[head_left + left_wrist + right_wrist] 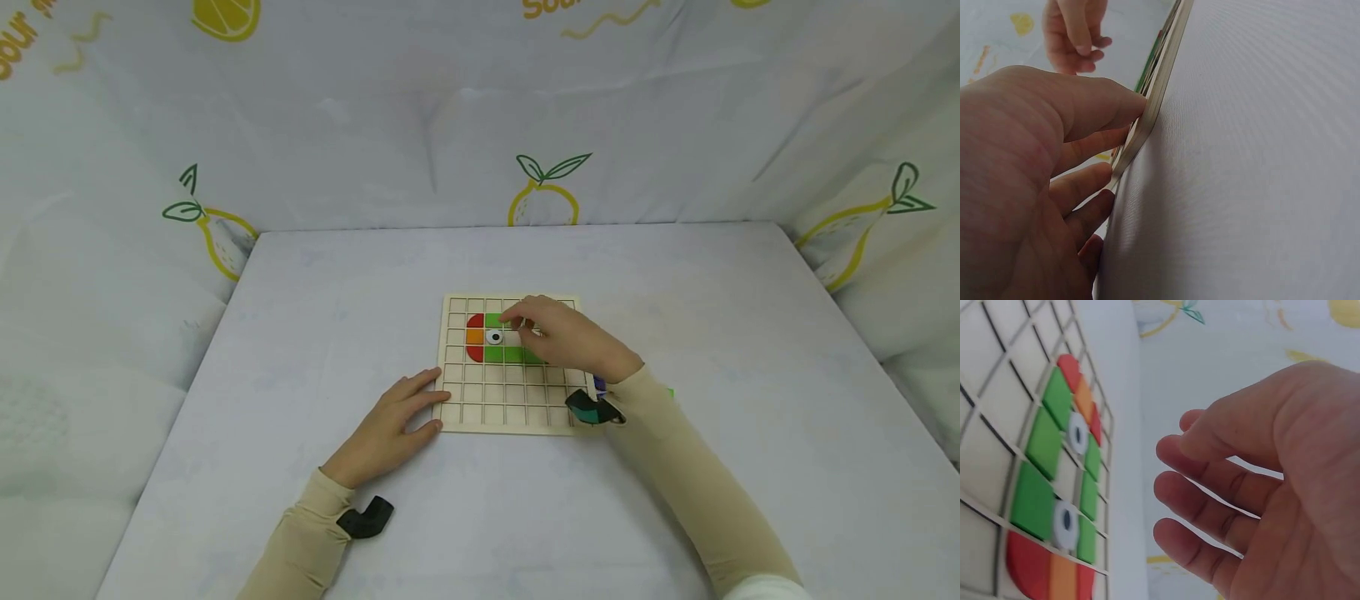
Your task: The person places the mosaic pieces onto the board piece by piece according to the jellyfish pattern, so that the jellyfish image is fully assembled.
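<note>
A pale wooden grid board (pixel 483 414) lies on the table, with tiles set in its squares. Red, orange and green tiles (pixel 1043 442) form a pattern with two white eye pieces (pixel 1077 433). At the board's left edge, my left hand (pixel 390 429) rests with fingers spread; its thumb (pixel 1107 106) touches the rim in the left wrist view. My right hand (pixel 566 333) is above the tiles, fingers loosely bent and thumb close to the index finger. No piece shows between them. In the head view it covers part of the pattern.
Blue and green pieces (pixel 671 392) peek out beside the right forearm, mostly hidden by it. The table (pixel 337 292) wears a white cloth, and a lemon-print curtain (pixel 375 150) hangs behind and at both sides.
</note>
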A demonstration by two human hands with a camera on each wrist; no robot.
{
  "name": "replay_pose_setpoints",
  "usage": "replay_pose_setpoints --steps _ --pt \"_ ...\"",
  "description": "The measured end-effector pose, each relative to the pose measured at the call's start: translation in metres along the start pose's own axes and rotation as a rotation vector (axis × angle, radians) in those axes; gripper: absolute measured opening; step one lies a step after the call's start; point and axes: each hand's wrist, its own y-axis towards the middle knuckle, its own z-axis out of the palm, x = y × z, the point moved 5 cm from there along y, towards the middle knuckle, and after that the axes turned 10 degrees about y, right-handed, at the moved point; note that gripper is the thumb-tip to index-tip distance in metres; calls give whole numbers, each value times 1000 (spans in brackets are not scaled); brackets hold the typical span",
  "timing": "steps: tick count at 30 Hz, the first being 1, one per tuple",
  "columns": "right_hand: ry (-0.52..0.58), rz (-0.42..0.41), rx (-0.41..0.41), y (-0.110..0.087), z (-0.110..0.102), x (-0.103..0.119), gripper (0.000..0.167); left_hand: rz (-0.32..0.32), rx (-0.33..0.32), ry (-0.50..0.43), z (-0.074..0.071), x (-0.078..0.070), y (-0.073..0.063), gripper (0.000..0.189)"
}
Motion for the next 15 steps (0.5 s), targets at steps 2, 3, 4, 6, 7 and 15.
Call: replay_pose_setpoints --steps 2,3,4,6,7,15 --pt "25 6 -22 -6 -11 2 30 -2 1 -2 0 -1 1 41" --pt "34 7 -32 -9 -16 2 30 -3 1 -3 0 -1 1 41" --pt "40 5 -41 -12 -21 3 31 -3 2 -4 0 -2 1 41" --pt "41 -2 -67 -18 -31 4 30 -4 2 -7 0 -2 1 41" --pt "41 -1 -82 -21 -36 5 30 -9 3 -7 0 -2 1 41" --pt "-50 33 -159 -54 -65 -2 27 -27 11 5 1 0 -1 42"
